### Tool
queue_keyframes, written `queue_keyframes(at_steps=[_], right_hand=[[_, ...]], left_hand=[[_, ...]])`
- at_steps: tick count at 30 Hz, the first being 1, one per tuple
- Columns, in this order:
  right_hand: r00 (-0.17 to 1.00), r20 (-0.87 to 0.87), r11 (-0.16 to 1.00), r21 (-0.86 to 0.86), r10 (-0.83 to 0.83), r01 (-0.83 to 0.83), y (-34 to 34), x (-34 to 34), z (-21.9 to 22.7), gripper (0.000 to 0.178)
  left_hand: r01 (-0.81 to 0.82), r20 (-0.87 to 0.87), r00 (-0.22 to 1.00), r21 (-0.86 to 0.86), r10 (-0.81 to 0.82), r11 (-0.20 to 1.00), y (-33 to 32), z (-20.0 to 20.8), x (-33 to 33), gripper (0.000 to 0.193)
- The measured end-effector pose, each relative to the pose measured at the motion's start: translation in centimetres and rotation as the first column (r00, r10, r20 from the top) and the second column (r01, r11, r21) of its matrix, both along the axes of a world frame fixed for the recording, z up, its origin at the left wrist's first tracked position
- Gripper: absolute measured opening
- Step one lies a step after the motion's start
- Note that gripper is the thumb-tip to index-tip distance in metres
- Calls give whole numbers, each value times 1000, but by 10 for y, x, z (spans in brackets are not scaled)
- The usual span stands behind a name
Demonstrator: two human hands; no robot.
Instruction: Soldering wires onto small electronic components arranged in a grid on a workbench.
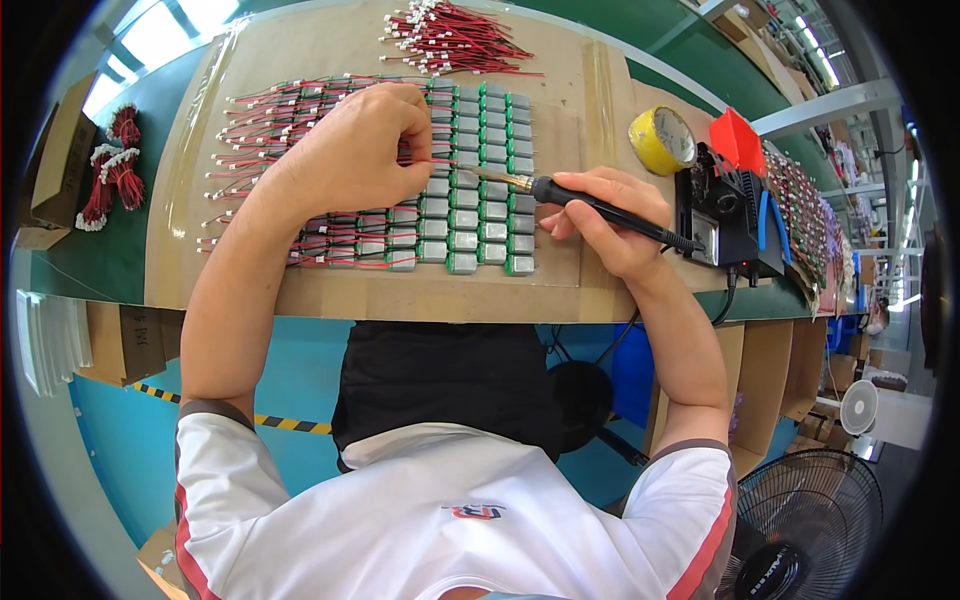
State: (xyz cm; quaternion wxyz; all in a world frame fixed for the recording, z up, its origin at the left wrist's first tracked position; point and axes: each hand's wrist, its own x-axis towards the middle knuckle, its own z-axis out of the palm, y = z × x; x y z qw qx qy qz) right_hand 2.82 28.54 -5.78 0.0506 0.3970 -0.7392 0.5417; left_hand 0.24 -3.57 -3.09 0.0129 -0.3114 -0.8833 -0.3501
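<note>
On cardboard (560, 290), left hand (350, 160) pinches red wire (440, 161); right hand (610, 215) grips black-handled soldering iron (590, 205).

Motors (478, 190) sit in rows on my board (420, 295); loose wires (455, 38) at twelve o'clock; tape roll (662, 140) and soldering station (725, 215) at three.

The left hand (350, 150) pinches a red wire (432, 161) over rows of small grey motors (478, 215) at the surface's (420, 295) middle; the right hand (610, 220) holds a soldering iron (560, 192) beside it
</note>
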Motion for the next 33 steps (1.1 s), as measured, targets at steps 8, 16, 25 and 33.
queue_keyframes(at_steps=[8, 16, 25, 33], right_hand=[[999, -2, 996, -77, -51, 51, -4, 0, -4, 25], [999, 12, 994, -99, -45, 46, -6, 1, -2, 26], [998, 38, 993, -111, -48, 52, -4, 2, -3, 25], [998, 52, 990, -131, -47, 54, -5, 2, -2, 24]], left_hand=[[0, 1, 1000, 7, 0, 1000, 0, 0, 0, 17], [-2, -18, 1000, -1, 2, 1000, -1, -1, 0, 16], [-11, -40, 999, -2, 11, 1000, -1, 1, 3, 15], [-17, -41, 999, 20, 18, 1000, 0, 7, 3, 13]])
